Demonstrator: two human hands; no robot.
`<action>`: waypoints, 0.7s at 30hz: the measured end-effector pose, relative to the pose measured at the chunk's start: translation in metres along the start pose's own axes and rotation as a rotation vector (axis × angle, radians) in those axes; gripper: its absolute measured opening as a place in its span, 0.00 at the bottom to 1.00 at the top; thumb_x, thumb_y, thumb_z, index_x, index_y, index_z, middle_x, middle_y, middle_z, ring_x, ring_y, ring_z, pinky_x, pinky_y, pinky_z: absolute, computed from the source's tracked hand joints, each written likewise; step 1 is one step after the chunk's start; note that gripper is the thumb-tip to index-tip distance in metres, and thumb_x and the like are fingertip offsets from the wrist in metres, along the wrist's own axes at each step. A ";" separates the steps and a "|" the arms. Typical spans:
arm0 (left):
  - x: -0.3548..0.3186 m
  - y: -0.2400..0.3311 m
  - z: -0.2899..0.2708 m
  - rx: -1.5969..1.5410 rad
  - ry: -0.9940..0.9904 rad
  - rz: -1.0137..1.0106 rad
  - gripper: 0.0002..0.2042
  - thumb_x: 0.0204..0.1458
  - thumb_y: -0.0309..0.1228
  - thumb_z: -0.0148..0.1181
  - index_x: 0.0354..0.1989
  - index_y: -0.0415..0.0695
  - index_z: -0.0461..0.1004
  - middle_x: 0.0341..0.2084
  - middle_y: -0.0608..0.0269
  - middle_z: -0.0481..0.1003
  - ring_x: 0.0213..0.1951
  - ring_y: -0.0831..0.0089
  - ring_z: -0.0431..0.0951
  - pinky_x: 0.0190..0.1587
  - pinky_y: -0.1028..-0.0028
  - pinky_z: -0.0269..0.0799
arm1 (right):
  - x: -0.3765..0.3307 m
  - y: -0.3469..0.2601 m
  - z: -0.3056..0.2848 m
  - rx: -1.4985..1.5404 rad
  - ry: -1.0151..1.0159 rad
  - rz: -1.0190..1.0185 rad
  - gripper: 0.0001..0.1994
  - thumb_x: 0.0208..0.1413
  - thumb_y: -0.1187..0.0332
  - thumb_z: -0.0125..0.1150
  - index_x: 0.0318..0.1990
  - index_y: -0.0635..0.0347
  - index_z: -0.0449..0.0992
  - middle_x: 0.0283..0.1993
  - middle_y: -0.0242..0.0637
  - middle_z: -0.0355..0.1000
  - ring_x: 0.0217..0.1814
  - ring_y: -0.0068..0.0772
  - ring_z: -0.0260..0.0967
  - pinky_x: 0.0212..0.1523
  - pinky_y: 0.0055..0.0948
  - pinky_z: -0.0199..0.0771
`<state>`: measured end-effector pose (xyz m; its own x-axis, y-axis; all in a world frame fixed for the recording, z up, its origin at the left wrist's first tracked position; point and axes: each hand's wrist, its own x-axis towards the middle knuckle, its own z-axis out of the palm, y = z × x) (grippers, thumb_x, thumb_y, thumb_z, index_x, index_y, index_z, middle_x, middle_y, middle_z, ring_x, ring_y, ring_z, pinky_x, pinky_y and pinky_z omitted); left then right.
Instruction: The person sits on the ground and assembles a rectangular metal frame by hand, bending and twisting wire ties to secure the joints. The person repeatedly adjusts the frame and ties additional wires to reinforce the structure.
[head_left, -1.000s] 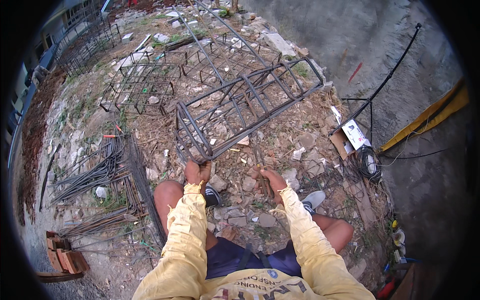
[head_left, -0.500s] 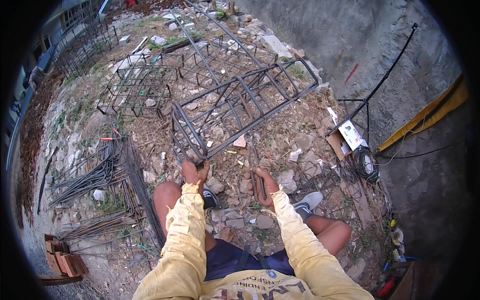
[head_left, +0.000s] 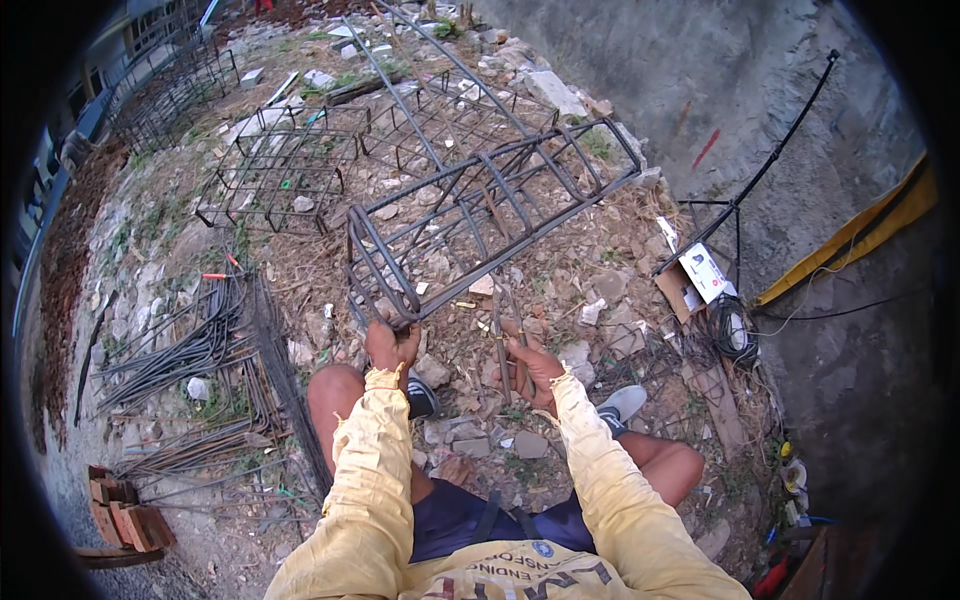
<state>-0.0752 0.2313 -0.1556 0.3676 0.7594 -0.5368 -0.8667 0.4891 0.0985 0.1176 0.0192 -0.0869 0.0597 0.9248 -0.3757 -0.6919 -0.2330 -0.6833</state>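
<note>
A long dark rebar cage (head_left: 507, 235) of bars and bent stirrups lies slantwise over the rubble before me. My left hand (head_left: 393, 345) is closed around its near left corner, below the end stirrups; what the fingertips press on is partly hidden. To the right, my right hand (head_left: 530, 368) grips rusty long-handled pincers (head_left: 501, 345). Their handles are spread apart, and the far end points up toward the cage's lower bar. Whether the jaws touch the bar is too small to tell.
Behind the cage lie more wire frames (head_left: 280, 165) and two long bars (head_left: 395, 95). Bent rebar pieces (head_left: 200, 330) are heaped at left, near bricks (head_left: 128, 515). At right stand a thin black stand (head_left: 770, 150), a white box (head_left: 703, 272) and coiled cable (head_left: 732, 330).
The pincers' handles have spread wider in my right hand, which has shifted slightly right. My left hand stays at the cage corner.
</note>
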 end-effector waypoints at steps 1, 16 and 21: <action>0.000 -0.002 0.000 -0.005 0.001 -0.002 0.08 0.60 0.31 0.46 0.36 0.46 0.73 0.27 0.63 0.75 0.30 0.68 0.74 0.37 0.61 0.71 | -0.001 -0.003 -0.006 -0.042 0.014 0.000 0.27 0.66 0.59 0.54 0.70 0.43 0.54 0.40 0.34 0.75 0.36 0.37 0.79 0.36 0.39 0.84; 0.009 0.005 -0.005 0.030 -0.044 0.052 0.14 0.61 0.32 0.40 0.42 0.42 0.75 0.26 0.61 0.75 0.27 0.69 0.73 0.34 0.66 0.71 | 0.010 -0.010 0.033 -0.448 0.328 -0.049 0.15 0.57 0.59 0.67 0.30 0.56 0.67 0.17 0.27 0.62 0.12 0.19 0.61 0.09 0.23 0.59; -0.010 -0.008 0.012 0.062 0.036 0.061 0.14 0.60 0.31 0.42 0.40 0.40 0.76 0.25 0.62 0.74 0.27 0.69 0.74 0.34 0.65 0.72 | -0.001 -0.003 -0.002 0.473 -0.306 0.213 0.09 0.65 0.60 0.57 0.42 0.54 0.70 0.21 0.22 0.60 0.12 0.15 0.57 0.11 0.20 0.61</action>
<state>-0.0683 0.2245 -0.1410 0.3011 0.7732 -0.5581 -0.8642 0.4686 0.1830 0.1210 0.0188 -0.0857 -0.2770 0.9333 -0.2287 -0.9151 -0.3288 -0.2333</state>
